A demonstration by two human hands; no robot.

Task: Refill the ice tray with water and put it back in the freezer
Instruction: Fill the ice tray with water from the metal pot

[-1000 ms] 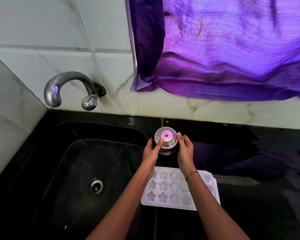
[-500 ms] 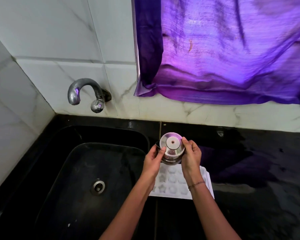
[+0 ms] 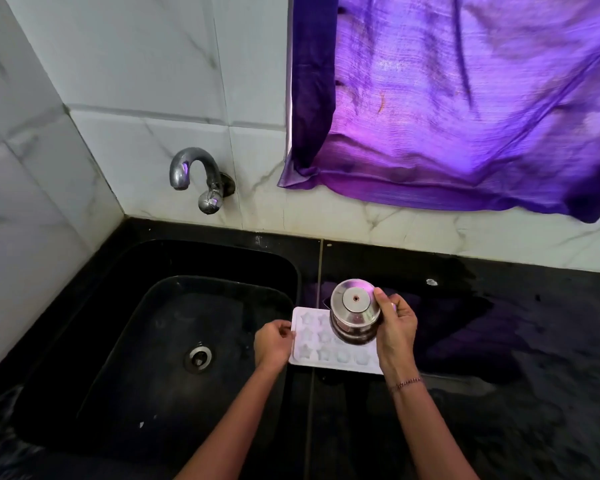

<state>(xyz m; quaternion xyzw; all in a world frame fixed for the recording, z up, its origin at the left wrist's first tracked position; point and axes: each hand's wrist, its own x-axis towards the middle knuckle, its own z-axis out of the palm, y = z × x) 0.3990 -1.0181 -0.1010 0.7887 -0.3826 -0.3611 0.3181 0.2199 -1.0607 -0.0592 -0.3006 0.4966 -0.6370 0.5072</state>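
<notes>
Seeing white ice tray [image 3: 326,344] flat on the black worktop [image 3: 499,375], just right of the sink [image 3: 153,306], short edge toward the sink rim. Star-shaped cells; contents too pale to tell water from bare plastic.

Left hand [image 3: 272,342] at the tray edge nearest the sink, fingers curled, pinching that rim.

Right hand [image 3: 395,327] clamped round a steel pot [image 3: 355,311], held in the air above the part of the tray further from the sink. Pot tipped hard: round flat end facing the camera, other end down toward the cells (cannot tell whether anything is pouring). Thin bracelet [image 3: 406,383] on that wrist.

Chrome tap [image 3: 194,174] on the tiled wall [image 3: 136,81] behind the sink, spout arched over and ending short of the basin's back rim. Round drain [image 3: 199,356] in the sink floor, roughly level with the left hand.

Purple cloth [image 3: 447,116] hanging on the wall, up and to the right of the sink, lit from behind. Purple reflection on the glossy worktop right of the sink, beyond the right hand.
</notes>
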